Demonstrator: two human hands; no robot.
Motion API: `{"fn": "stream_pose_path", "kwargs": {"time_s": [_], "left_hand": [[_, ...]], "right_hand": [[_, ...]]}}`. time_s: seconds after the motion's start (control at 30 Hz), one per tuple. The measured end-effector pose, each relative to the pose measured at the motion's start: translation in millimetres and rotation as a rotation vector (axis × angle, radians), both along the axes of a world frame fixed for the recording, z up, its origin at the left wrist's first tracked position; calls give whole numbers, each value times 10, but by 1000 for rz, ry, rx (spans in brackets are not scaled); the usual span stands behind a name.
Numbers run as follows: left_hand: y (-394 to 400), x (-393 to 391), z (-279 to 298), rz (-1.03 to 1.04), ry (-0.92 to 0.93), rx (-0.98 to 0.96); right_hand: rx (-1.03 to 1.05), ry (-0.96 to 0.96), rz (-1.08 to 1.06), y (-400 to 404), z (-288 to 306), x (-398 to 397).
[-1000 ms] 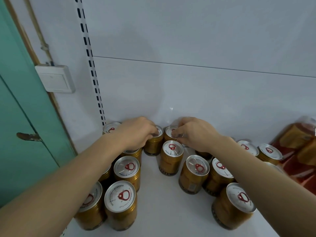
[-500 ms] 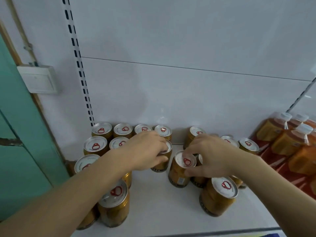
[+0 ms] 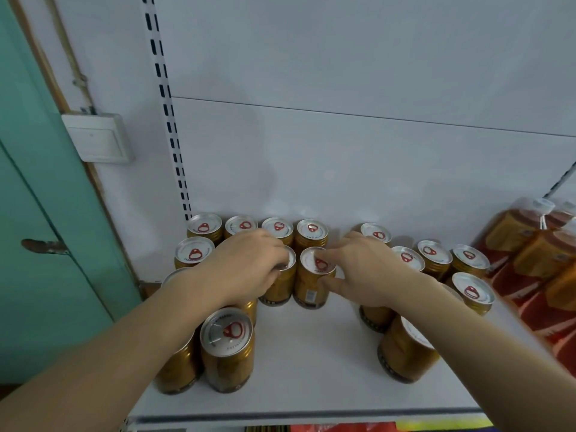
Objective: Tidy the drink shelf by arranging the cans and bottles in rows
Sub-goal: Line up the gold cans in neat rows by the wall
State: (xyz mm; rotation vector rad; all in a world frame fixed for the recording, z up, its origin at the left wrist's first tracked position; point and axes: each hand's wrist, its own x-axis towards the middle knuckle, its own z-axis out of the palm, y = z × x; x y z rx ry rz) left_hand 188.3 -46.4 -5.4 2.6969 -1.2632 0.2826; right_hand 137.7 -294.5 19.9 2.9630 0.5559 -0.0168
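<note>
While the left hand (image 3: 249,263) closes over one can (image 3: 282,285), seemingly gripping its top, the right hand (image 3: 364,269) pinches the neighbouring can (image 3: 314,279) on the shelf (image 3: 311,369).

There is only one view, from a camera worn on the person's head, so no second view shares any part of the scene. It looks forward and downward at a white shelf (image 3: 311,363) from close range, facing the white back panel (image 3: 343,166). Both forearms enter from the lower corners. The wide-angle lens bends the slotted upright (image 3: 170,120) at the left. The shelf's front edge lies near the bottom border; the bottles (image 3: 536,254) at the right margin look blurred, perhaps by motion.
</note>
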Motion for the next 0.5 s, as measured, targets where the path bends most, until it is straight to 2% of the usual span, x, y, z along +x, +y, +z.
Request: {"fn": "stream_pose_path", "kwargs": {"time_s": [0.5], "left_hand": [[-6, 22, 0, 69, 45, -50]], "right_hand": [[77, -35, -94, 13, -152, 9]]}}
